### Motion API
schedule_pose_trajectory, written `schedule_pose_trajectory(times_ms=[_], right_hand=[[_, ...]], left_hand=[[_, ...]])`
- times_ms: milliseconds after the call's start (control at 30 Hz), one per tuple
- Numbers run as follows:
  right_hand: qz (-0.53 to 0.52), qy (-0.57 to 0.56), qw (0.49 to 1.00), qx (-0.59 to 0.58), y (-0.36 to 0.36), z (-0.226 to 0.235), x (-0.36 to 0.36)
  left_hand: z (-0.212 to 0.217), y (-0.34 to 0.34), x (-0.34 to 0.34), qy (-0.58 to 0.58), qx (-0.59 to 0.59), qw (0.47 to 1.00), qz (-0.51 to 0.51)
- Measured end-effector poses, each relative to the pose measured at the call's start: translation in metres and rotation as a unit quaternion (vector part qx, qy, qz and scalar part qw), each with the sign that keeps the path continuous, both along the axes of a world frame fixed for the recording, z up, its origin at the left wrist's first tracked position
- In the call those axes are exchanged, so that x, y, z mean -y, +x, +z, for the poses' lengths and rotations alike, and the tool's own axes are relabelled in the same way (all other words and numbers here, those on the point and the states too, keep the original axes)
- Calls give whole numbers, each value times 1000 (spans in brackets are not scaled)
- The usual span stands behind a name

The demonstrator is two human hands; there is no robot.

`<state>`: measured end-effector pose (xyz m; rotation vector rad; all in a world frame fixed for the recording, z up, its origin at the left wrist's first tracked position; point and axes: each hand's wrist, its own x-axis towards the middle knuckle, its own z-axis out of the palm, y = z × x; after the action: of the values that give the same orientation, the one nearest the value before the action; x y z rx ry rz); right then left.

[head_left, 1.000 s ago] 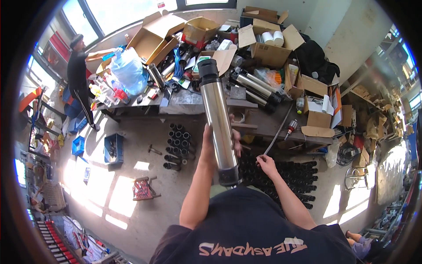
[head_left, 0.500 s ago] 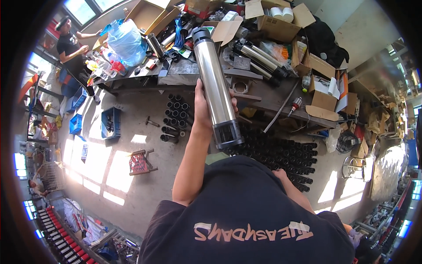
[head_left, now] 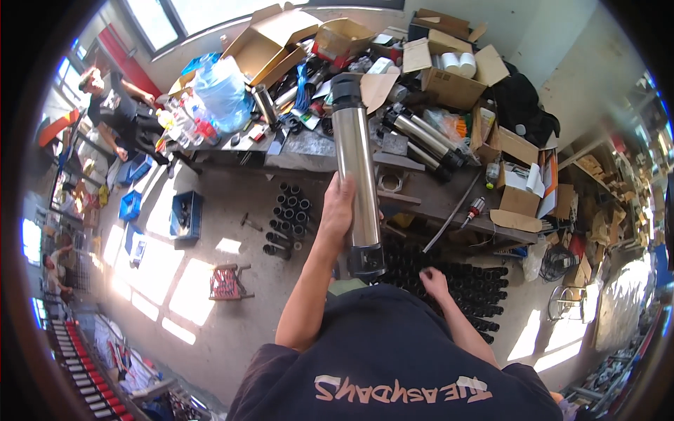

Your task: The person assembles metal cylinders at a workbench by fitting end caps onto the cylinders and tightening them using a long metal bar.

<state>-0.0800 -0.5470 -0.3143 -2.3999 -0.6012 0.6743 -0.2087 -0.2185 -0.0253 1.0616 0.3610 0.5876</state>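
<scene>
My left hand (head_left: 340, 207) is wrapped round a steel pump cylinder (head_left: 359, 158), a long shiny tube with black end fittings. It stands nearly upright in front of my chest, with its far end over the bench edge. The lower black fitting (head_left: 366, 261) has openings in its side. My right hand (head_left: 434, 282) is lower and to the right, apart from the cylinder, above rows of black ring-ended parts (head_left: 484, 295). Its fingers are curled together, and whatever they hold, if anything, is too small to make out.
A cluttered workbench (head_left: 449, 193) spans the far side, with similar steel cylinders (head_left: 428, 133), cardboard boxes (head_left: 456, 81) and a metal rod (head_left: 449, 224). On the floor are a small stool (head_left: 226, 282), a hammer (head_left: 250, 222), a blue crate (head_left: 185, 216) and upright black tubes (head_left: 289, 203). Another person (head_left: 123, 112) stands far left.
The cylinder in my left hand has come lower and more upright. My right hand has come forward into view from beside my body. The other person has shifted, with arms lower.
</scene>
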Motion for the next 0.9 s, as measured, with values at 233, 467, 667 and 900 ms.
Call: schedule_pose_trajectory(times_ms=[233,467,667,900], right_hand=[[94,462,877,-86,-11,324,-179],[343,31,938,49,-90,227,-273],[191,-158,967,-61,-174,-87,-331],[-136,-210,968,6,-189,-357,-382]], left_hand=[[-41,-47,9,288,-104,951,45],[-240,-154,1,303,-379,874,-36],[-474,-278,-112,267,-664,687,-125],[-636,-322,-298,233,-762,604,-1]])
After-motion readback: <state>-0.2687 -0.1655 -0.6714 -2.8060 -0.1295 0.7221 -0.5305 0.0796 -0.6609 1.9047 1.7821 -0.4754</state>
